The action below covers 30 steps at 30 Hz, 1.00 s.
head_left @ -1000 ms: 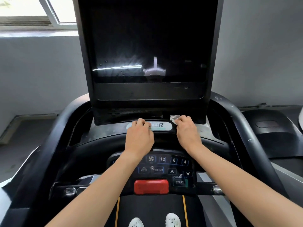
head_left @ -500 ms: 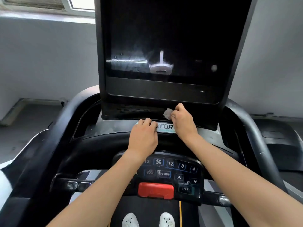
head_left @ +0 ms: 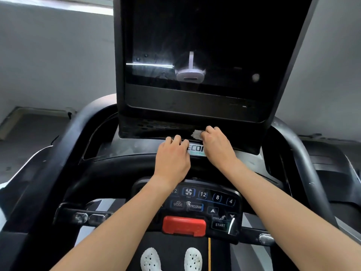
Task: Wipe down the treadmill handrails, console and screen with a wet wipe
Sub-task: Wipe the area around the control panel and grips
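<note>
Hands meet near the middle of the head view, on the ledge under the treadmill's screen (head_left: 195,45). The right hand (head_left: 216,147) sits just past centre toward 1 o'clock. Its fingers are curled tight and pinch a crumpled white wet wipe (head_left: 197,133). The wipe sticks out from the fingertips toward 10 o'clock and lies against the dark strip at the foot of the screen housing.

The left hand (head_left: 172,157) lies just beside it at 9 o'clock, knuckles up. Its fingers are loosely bent with the tips resting on the ledge edge, and it holds nothing. Between the two hands shows part of a pale logo strip (head_left: 196,148).

The dark screen fills the frame at 12 o'clock and carries a bright reflection. The console (head_left: 205,200) is at 6 o'clock under the forearms, with lit buttons, a START key (head_left: 220,225) and a red stop bar (head_left: 184,225). One black handrail (head_left: 64,143) curves at 9 o'clock, the other handrail (head_left: 298,153) at 3 o'clock. Two white shoes (head_left: 150,259) stand on the belt at 6 o'clock.
</note>
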Tool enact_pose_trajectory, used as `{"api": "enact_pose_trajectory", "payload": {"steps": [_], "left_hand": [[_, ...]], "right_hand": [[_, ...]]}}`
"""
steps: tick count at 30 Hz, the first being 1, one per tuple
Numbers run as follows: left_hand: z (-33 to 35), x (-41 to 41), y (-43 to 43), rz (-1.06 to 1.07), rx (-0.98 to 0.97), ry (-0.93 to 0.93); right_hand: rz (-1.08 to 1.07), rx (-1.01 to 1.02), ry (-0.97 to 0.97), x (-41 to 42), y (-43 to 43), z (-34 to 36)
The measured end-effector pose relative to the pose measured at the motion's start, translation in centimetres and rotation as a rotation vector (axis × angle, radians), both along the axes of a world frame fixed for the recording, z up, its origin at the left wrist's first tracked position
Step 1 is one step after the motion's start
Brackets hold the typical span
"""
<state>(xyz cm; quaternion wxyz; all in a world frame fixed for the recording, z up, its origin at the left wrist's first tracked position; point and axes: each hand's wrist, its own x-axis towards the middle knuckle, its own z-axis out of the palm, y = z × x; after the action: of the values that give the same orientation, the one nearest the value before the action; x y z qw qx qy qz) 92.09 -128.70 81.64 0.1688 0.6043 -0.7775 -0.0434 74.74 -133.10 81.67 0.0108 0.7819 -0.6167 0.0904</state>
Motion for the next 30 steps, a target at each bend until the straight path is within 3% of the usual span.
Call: {"api": "enact_pose_trajectory", "payload": {"steps": [9, 14, 16, 23, 30], "left_hand": [[0.2, -0.5, -0.1, 0.017, -0.021, -0.022], [0.3, -0.7, -0.2, 0.022, -0.018, -0.023], [0.4, -0.8, -0.4, 0.018, -0.003, -0.028], [0.5, -0.9, -0.5, 0.025, -0.005, -0.032], [0.1, -0.8, -0.6, 0.02, -0.017, -0.014]], "right_hand": [[0.03, 0.104, -0.021, -1.5, 0.3, 0.9], [-0.321, -0.027, -0.316, -4.2, 1.2, 0.6], [-0.362, -0.1, -0.389, -4.3, 1.5, 0.8], [-0.132, -0.062, -0.265, -1.2, 1.3, 0.0], [-0.005, -0.096, 0.046, -1.3, 0.0, -0.2]]}}
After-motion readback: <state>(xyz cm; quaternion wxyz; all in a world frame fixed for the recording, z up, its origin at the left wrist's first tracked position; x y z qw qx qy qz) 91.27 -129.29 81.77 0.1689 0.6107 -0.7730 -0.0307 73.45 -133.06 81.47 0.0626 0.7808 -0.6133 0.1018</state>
